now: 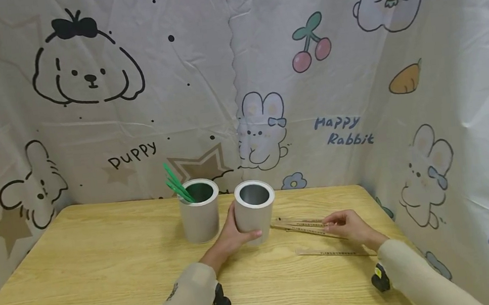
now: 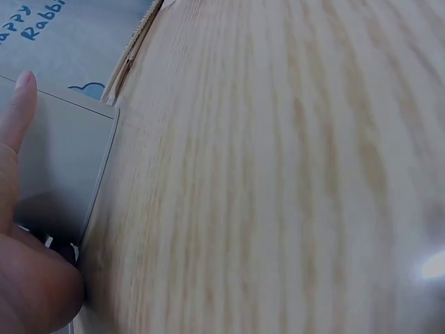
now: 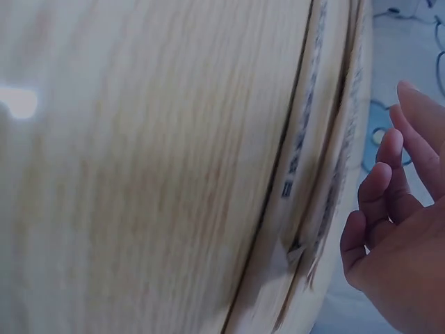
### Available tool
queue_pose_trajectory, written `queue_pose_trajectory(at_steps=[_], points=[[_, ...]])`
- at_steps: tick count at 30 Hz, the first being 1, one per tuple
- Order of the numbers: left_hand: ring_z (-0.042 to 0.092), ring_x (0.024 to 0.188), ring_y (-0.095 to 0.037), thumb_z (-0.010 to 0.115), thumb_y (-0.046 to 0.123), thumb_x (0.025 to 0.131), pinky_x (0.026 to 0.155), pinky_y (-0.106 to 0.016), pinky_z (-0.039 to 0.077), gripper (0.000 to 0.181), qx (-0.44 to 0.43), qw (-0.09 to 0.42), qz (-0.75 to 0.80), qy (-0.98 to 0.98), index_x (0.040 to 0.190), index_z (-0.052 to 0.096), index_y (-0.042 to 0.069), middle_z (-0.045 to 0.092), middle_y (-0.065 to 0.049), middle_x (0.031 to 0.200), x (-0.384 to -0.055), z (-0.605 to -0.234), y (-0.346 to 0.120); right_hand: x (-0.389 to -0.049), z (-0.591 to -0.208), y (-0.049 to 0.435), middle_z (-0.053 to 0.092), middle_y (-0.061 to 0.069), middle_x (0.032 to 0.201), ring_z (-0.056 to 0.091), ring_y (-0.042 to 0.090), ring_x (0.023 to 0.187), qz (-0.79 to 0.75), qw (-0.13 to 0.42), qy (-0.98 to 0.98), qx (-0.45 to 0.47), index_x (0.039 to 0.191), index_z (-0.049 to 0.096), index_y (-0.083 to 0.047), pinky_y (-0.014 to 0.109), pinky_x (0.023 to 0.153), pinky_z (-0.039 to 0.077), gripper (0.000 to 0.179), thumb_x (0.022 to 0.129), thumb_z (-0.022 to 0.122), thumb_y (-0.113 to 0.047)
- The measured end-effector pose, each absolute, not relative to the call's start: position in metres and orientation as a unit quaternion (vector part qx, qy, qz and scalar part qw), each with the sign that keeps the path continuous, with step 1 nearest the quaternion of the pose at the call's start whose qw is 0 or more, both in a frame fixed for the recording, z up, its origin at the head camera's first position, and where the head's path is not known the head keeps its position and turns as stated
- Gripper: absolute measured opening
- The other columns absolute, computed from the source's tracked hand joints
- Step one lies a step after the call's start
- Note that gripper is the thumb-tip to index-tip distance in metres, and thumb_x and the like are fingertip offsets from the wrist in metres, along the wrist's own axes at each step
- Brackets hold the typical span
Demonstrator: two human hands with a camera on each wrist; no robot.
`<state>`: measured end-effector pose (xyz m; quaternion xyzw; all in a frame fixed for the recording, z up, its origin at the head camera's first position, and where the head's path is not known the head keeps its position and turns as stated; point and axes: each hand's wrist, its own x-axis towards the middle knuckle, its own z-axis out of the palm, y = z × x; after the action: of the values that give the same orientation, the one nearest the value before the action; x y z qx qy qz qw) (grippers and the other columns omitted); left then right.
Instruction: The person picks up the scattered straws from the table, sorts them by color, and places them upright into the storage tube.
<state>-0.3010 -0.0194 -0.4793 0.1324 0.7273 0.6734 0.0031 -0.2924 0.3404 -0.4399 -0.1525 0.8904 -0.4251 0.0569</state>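
My left hand (image 1: 233,234) grips a pale grey, white-rimmed canister (image 1: 255,217) from its left side, with the thumb across the front. Looking in from above, its inside shows bare metal. The left wrist view has a finger along the canister's wall (image 2: 66,153). On the right, my right hand (image 1: 351,225) is over the ends of several slim, paper-wrapped sticks (image 1: 301,225) with dark print. The right wrist view shows that hand's fingers loosely bent beside the wrapped sticks (image 3: 302,149), holding nothing. One more wrapped stick (image 1: 326,253) lies apart, nearer to me.
A matching canister (image 1: 200,222) stands left of the gripped one, with several thin green sticks (image 1: 178,183) leaning out of it. The wood-grain table (image 1: 105,276) ends at a printed cloth (image 1: 201,77) hanging behind and to the right.
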Motion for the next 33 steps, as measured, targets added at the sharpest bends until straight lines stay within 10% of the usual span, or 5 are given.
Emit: queue_pose_trajectory(at_steps=[25,33], points=[[0.040,0.142,-0.043,0.086,0.008,0.079,0.120,-0.062,0.027,0.107,0.116,0.028,0.672,0.731,0.160,0.016,0.011,0.038,-0.021,0.156,-0.297,-0.474,-0.014,-0.336,-0.435,0.346,0.072,0.023,0.105,0.064,0.020,0.088,-0.373,0.018,0.926,-0.053,0.103,0.074,0.007,0.033,0.075,0.055,0.018,0.095,0.068,-0.007],[0.041,0.142,-0.044,0.086,0.009,0.079,0.119,-0.063,0.028,0.107,0.111,0.023,0.665,0.738,0.160,0.016,0.012,0.039,-0.022,0.156,-0.295,-0.473,-0.017,-0.346,-0.357,0.284,0.063,-0.017,0.093,0.056,0.002,0.091,-0.648,0.000,0.761,-0.009,0.111,0.071,-0.018,0.023,0.090,0.045,0.016,0.103,0.060,-0.024]])
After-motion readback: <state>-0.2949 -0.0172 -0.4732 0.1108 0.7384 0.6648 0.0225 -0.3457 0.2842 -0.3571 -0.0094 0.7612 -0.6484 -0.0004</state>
